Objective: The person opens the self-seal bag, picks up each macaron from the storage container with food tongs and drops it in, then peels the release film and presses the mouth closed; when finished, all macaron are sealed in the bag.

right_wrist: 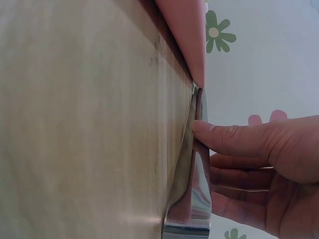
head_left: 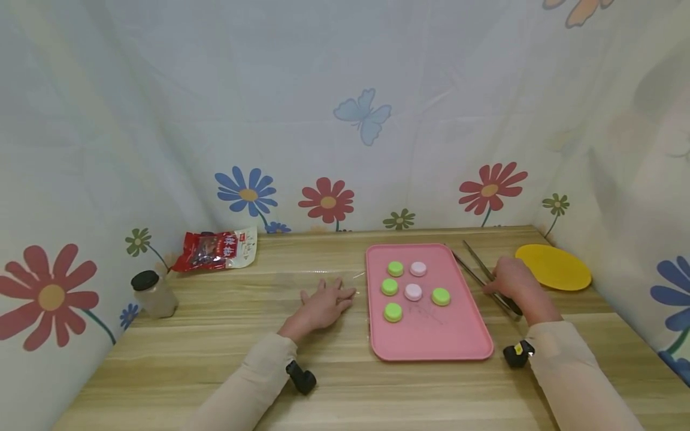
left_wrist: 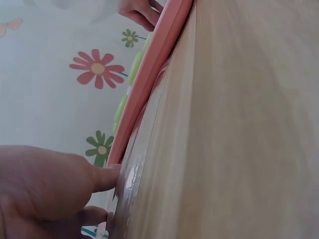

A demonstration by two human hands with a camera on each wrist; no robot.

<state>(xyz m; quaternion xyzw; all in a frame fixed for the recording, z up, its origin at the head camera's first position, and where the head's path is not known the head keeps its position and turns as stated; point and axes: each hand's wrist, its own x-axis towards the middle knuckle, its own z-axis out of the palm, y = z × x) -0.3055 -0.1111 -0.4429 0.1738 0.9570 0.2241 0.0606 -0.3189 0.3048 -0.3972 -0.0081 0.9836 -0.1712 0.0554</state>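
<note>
r hand pinches tongs on table, r of tray; l hand spread, holds nothing. prob. pick-up step; next likely needs steady lift clear of tray.

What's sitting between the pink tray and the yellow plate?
In the head view, the metal tongs and the right hand gripping them lie between the pink tray and the yellow plate.

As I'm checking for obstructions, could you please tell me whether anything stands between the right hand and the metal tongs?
Nothing visible does: the right hand grips the metal tongs directly. The pink tray lies to their left, not in between.
</note>
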